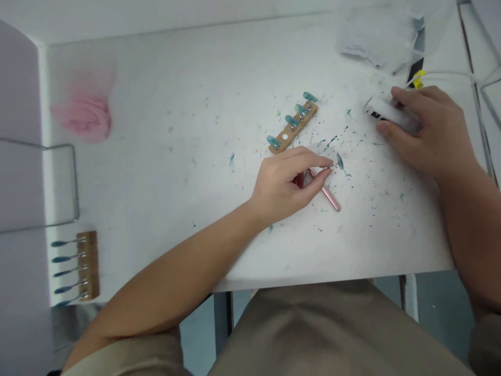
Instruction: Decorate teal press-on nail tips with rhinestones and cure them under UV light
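Note:
My left hand pinches a thin metal pin with a teal nail tip on its end, held low over the white table. A pink metallic pen-like tool lies under that hand's fingers. Just beyond sits a wooden strip with several teal nail tips standing on it. My right hand is wrapped over a small white device at the right side of the table.
A second wooden strip with several teal-tipped pins lies at the table's left front edge. A pink cloth sits at the back left, clear plastic bags at the back right. Teal flecks are scattered round the work spot.

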Available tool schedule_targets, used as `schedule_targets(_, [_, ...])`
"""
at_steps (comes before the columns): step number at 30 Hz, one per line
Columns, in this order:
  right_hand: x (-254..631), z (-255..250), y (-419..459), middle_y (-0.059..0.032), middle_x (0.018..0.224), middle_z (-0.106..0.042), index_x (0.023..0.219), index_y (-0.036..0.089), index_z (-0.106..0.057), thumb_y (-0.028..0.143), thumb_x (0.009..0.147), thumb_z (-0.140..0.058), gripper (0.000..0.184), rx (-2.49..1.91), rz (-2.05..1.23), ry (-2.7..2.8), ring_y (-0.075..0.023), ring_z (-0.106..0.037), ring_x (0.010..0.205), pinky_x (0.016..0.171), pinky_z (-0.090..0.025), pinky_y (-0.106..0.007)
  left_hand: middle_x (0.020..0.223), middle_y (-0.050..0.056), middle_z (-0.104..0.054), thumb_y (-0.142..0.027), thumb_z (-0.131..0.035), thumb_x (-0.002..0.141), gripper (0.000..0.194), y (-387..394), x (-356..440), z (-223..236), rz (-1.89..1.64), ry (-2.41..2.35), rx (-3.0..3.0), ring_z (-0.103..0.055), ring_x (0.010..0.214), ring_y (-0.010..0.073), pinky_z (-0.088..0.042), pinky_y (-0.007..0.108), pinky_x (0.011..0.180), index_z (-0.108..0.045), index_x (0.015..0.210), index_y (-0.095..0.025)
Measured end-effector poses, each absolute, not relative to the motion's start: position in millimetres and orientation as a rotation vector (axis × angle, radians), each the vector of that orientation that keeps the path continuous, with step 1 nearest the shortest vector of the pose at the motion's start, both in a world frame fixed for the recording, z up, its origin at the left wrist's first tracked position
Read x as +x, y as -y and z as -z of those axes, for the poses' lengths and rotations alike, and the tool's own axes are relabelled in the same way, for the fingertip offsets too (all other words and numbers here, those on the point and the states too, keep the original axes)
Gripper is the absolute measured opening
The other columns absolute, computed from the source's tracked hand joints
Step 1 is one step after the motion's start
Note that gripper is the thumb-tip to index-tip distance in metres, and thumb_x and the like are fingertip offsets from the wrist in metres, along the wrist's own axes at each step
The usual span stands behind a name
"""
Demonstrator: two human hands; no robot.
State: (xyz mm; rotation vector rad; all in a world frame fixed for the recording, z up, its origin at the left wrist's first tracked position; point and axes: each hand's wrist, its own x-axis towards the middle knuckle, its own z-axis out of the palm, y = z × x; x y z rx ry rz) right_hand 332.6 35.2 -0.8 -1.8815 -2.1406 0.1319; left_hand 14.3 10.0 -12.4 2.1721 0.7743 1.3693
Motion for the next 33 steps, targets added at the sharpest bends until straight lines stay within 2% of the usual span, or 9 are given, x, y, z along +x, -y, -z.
schedule_targets(5, [336.6, -0.4, -34.4, -0.0108, 0.147, -0.066, 0.166, 0.027, -0.058, 0.061, 0.101, -0.075, 0.076, -1.891, -0.03, 2.123, -0.025, -0.061, 0.141, 0.127, -0.049, -0.043, 0.085, -0.002, -0.084, -0.018, -0.081, 0.098, 0.004, -9.4, 15.1, 13.3, -1.374, -0.774, 2.16, -0.063, 0.055, 0.0046, -0.047, 0.018, 0.048, -0.08, 0.098, -0.022])
schedule_targets(10, [322.5, -22.4, -19.4, -0.0105, 0.12, -0.075, 0.144, 0.023, -0.072, 0.064, 0.103, -0.067, 0.058, -1.695, 0.243, 2.09, -0.0238, -0.071, 0.119, 0.107, -0.059, -0.043, 0.089, -0.001, -0.085, -0.021, -0.08, 0.099, 0.004, -9.4, 13.2, 12.8, -1.381, -0.811, 2.105, -0.057, 0.051, 0.0043, -0.047, 0.021, 0.047, -0.082, 0.1, -0.024])
schedule_targets(13, [298.1, -35.3, -0.6, -0.0054, 0.107, -0.076, 0.125, 0.026, -0.081, 0.058, 0.106, -0.068, 0.04, -1.546, 0.039, 2.053, -0.016, -0.074, 0.1, 0.094, -0.061, -0.036, 0.094, -0.001, -0.087, -0.022, -0.083, 0.098, 0.006, -7.9, 12.5, 10.1, -1.391, -0.807, 1.993, -0.053, 0.049, 0.0038, -0.048, 0.023, 0.049, -0.084, 0.101, -0.027])
schedule_targets(14, [288.9, -37.8, 5.6, -0.0041, 0.107, -0.075, 0.12, 0.026, -0.083, 0.056, 0.106, -0.071, 0.035, -1.467, -0.06, 2.056, -0.0145, -0.073, 0.096, 0.087, -0.061, -0.033, 0.088, -0.002, -0.085, -0.022, -0.084, 0.097, 0.007, -6.6, 12.8, 8.9, -1.401, -0.813, 1.927, -0.052, 0.049, 0.0041, -0.047, 0.023, 0.048, -0.085, 0.101, -0.028])
schedule_targets(17, [264.3, -41.2, 20.0, -0.0005, 0.113, -0.076, 0.12, 0.032, -0.086, 0.042, 0.104, -0.078, 0.021, -1.304, -0.4, 2.044, -0.0115, -0.074, 0.096, 0.085, -0.062, -0.028, 0.058, -0.008, -0.066, -0.027, -0.087, 0.097, 0.007, 0.5, 15.3, 5.1, -1.389, -0.869, 1.703, -0.049, 0.044, 0.0053, -0.042, 0.023, 0.043, -0.086, 0.102, -0.031])
schedule_targets(19, [253.1, -42.1, 25.3, 0.0005, 0.114, -0.077, 0.119, 0.036, -0.087, 0.038, 0.101, -0.081, 0.019, -1.26, -0.554, 1.98, -0.011, -0.074, 0.094, 0.084, -0.063, -0.026, 0.053, -0.008, -0.061, -0.038, -0.088, 0.097, 0.008, 6.5, 17.7, 2.8, -1.325, -0.905, 1.59, -0.05, 0.041, 0.0054, -0.041, 0.022, 0.039, -0.086, 0.102, -0.031])
schedule_targets(25, [243.5, -41.8, 27.3, 0.0048, 0.107, -0.077, 0.113, 0.045, -0.088, 0.036, 0.096, -0.087, 0.02, -1.194, -0.855, 1.806, -0.0088, -0.073, 0.086, 0.082, -0.066, -0.026, 0.062, -0.005, -0.073, -0.058, -0.089, 0.092, 0.031, 17.4, 25.2, 0.0, -1.192, -0.892, 1.326, -0.053, 0.038, 0.0047, -0.044, 0.021, 0.034, -0.084, 0.094, -0.027])
schedule_targets(30, [242.8, -37.0, 24.2, 0.004, 0.101, -0.076, 0.103, 0.044, -0.089, 0.032, 0.092, -0.091, 0.016, -1.168, -0.959, 1.707, -0.0088, -0.07, 0.084, 0.075, -0.063, -0.028, 0.077, -0.004, -0.082, -0.057, -0.099, 0.079, 0.038, 18.4, 30.8, 1.3, -1.194, -0.889, 1.141, -0.055, 0.04, 0.0037, -0.045, 0.021, 0.035, -0.082, 0.089, -0.025])
schedule_targets(33, [239.9, -37.3, 26.9, 0.0039, 0.102, -0.076, 0.1, 0.044, -0.089, 0.029, 0.094, -0.088, 0.016, -1.144, -0.985, 1.679, -0.0096, -0.072, 0.087, 0.078, -0.065, -0.029, 0.075, -0.005, -0.081, -0.053, -0.098, 0.082, 0.032, 21.1, 32.2, -0.6, -1.257, -0.862, 1.137, -0.055, 0.041, 0.0035, -0.046, 0.021, 0.036, -0.082, 0.09, -0.026])
